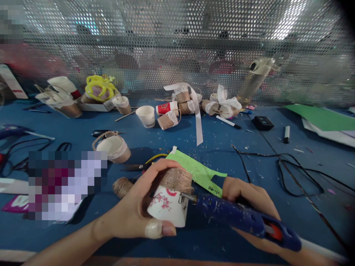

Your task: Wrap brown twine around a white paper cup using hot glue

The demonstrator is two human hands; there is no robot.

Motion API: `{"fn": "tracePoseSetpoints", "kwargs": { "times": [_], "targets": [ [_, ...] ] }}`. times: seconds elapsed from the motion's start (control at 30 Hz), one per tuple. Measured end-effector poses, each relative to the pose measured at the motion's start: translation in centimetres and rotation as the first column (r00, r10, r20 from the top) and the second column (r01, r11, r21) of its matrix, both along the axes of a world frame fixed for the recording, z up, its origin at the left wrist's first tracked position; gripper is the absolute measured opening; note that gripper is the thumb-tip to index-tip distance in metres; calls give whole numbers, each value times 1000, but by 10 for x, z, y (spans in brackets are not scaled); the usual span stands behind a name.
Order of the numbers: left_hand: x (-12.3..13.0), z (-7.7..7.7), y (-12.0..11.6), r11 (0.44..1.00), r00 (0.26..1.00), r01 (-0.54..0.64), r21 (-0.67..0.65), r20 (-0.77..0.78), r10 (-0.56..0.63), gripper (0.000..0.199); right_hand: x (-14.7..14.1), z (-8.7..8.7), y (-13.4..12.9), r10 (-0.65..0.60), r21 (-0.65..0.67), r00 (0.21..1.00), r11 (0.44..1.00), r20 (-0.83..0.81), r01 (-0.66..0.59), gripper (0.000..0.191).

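Note:
My left hand (138, 207) is wrapped round a white paper cup (166, 207) with a pink print, held on its side of the base with the wound part up. Jute twine (176, 180) covers the cup's upper part in close rows. In my right hand (249, 195) is a blue hot glue gun (230, 214), its metal nozzle touching or very near the lower edge of the twine. A bandage circles my left thumb. Behind the left wrist lies a ball of twine (122, 187). Scissors (138, 167) and a green paper piece (196, 170) lie just beyond the cup.
A twine-handled cup (115, 149) stands left, with a screwdriver-like tool (105, 133) behind it. Several decorated cups (168, 120) and a bottle (253, 81) line the perforated metal screen (177, 48). Black cable (280, 166) loops at right. Another glue gun (12, 131) lies far left.

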State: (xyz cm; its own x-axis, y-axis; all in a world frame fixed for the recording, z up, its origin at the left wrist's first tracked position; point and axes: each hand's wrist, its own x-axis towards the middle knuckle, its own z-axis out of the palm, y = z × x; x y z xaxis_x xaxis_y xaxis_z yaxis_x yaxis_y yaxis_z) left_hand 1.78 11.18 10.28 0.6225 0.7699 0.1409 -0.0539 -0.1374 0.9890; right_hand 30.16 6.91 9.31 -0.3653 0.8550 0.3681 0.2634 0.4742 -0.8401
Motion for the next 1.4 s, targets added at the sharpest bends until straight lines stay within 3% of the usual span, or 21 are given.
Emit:
{"fn": "tracePoseSetpoints", "kwargs": {
  "times": [0.27, 0.53, 0.8, 1.13, 1.4],
  "targets": [
    [1, -1, 1, 998, 995, -65, -12, 76, 65, 86, 1, -1, 0, 5, -9, 1000, 1000, -22, -5, 18],
    [-1, 1, 2, 996, 996, -51, 75, -69, 56, 85, -2, 0, 2, 10, 14, 1000, 1000, -23, -10, 18],
    [-3, 1, 4, 987, 986, -6, 163, -162, 32, 87, 2, -1, 2, 27, 44, 997, 999, 78, -30, 18],
    [-1, -2, 0, 994, 991, -104, -23, 76, 105, 85, 1, 0, -1, -10, 39, 1000, 999, -1, 10, 17],
    [-5, -1, 3, 989, 989, -57, -133, 131, 75, 88, 1, 1, 1, -9, 48, 1000, 999, -1, 9, 16]
  ]
}}
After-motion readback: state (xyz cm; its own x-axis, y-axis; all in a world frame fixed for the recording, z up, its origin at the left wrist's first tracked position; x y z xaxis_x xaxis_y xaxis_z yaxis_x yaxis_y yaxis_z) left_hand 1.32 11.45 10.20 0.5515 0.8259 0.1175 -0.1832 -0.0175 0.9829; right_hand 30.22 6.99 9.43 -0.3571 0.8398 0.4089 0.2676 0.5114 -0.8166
